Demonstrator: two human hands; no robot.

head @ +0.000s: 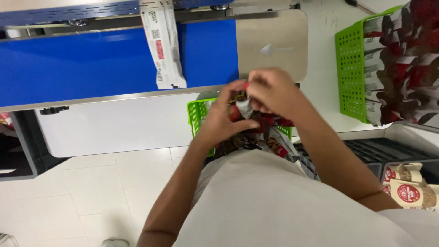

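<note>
A: Where is the red and silver pouch (244,109)?
B: Over the small green basket (195,114), at the table edge. Both hands clamp it: left hand (224,120) below, right hand (273,91) on top.
A: Its long axis?
B: Crumpled; I cannot tell.
A: Beyond?
B: A white pouch (163,45) lies lengthwise across the blue conveyor belt (77,64).

The person wears a plain pale grey-white top, loose and unmarked, filling the frame from about five to seven o'clock; its cloth lies smooth with soft folds and no print, buttons or pockets in view; both forearms are bare, with no watch, bracelet or glove; the left hand (222,120) and right hand (273,91) show no rings; fingers (247,124) are uncovered.
</note>
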